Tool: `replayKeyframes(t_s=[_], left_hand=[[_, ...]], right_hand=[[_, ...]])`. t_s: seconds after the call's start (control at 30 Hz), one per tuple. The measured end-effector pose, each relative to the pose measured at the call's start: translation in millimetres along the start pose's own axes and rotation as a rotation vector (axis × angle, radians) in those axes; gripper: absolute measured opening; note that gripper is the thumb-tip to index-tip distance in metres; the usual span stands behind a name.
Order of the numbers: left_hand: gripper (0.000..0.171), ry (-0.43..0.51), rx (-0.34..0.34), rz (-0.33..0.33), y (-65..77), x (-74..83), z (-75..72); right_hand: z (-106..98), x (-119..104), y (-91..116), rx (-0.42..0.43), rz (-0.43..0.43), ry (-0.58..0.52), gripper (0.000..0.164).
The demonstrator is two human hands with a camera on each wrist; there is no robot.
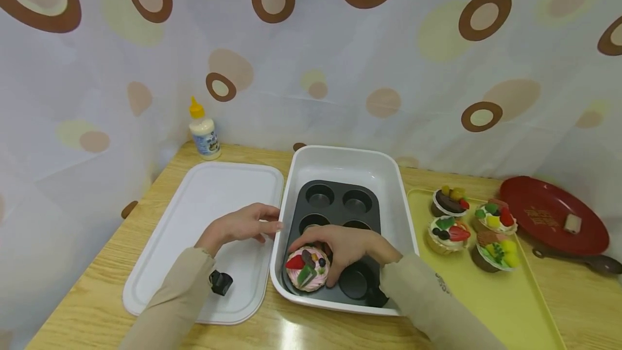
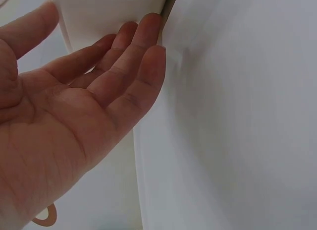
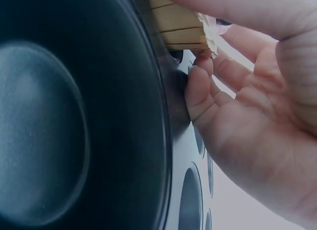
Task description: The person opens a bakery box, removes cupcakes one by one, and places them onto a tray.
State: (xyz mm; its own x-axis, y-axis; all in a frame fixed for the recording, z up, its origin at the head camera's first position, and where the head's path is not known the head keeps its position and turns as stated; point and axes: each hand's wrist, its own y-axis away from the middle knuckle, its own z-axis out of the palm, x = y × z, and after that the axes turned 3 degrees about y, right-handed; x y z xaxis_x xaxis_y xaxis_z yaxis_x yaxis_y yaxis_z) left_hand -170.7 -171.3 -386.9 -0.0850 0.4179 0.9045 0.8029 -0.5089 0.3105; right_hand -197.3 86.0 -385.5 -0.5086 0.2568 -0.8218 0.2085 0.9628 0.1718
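My right hand (image 1: 344,247) holds a toy cupcake (image 1: 308,270) with pink cream, a strawberry and other fruit pieces on top. The cupcake is at the near left corner of a dark muffin tin (image 1: 337,209), which lies inside a deep white tub (image 1: 374,163). In the right wrist view, the thumb and fingers are around the cupcake's ridged tan case (image 3: 181,24), close over the tin. Alongside the tub's left wall is my left hand (image 1: 245,224), its fingers loosely bent and fingertips at the wall. Nothing lies in its palm (image 2: 54,116) in the left wrist view.
Left of the tub lies a white tray (image 1: 218,188) with a small black object (image 1: 221,283). A yellow-capped bottle (image 1: 206,131) stands behind it. Several cupcakes, one chocolate (image 1: 448,204), occupy a yellow tray (image 1: 495,301). Farther right are a red plate (image 1: 539,199) and a dark spoon (image 1: 600,263).
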Motion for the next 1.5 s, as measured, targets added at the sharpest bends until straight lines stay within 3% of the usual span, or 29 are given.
replayKeyframes(t_s=[0.3,0.63,1.5], left_hand=[[0.042,-0.001,0.007,0.01,0.5,-0.3,-0.4],[0.043,0.003,0.0,0.006,-0.9,-0.8,-0.8],[0.044,-0.009,-0.005,0.01,-1.4,-1.6,-0.3]], right_hand=[[1.3,5.4,-2.8,0.041,-0.057,0.056,0.074],[2.9,2.4,-1.7,0.105,0.002,0.134,0.067],[3.2,1.1,0.6,0.157,0.052,0.088,0.062]])
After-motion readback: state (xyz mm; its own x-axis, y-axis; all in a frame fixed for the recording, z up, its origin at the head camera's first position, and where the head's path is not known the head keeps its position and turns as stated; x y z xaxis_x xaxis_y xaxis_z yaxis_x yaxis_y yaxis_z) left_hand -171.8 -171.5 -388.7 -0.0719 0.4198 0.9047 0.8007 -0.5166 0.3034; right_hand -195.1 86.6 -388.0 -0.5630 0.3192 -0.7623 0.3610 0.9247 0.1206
